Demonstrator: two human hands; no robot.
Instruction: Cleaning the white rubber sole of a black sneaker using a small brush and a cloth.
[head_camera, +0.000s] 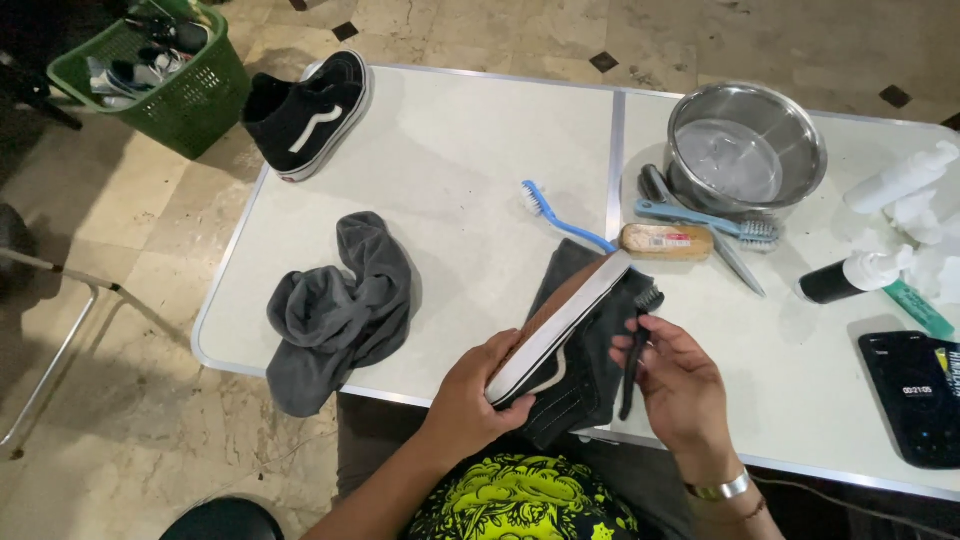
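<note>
My left hand (478, 392) grips a black sneaker (562, 330) by its heel, turned on its side so the white sole edge faces up. My right hand (680, 380) holds a small black brush (638, 340) with its bristles against the side of the sneaker. The shoe hangs over a dark grey cloth (575, 400) at the near edge of the white folding table (460, 160). A second black sneaker (308, 112) with a white stripe stands at the table's far left corner.
A crumpled grey cloth (340, 305) lies left of my hands. A blue toothbrush (560, 218), a wooden brush (666, 241), a teal brush (705, 220) and a steel bowl (745, 150) sit further back. Bottles (870, 270) and a phone (915, 395) are at right. A green basket (160, 75) stands on the floor.
</note>
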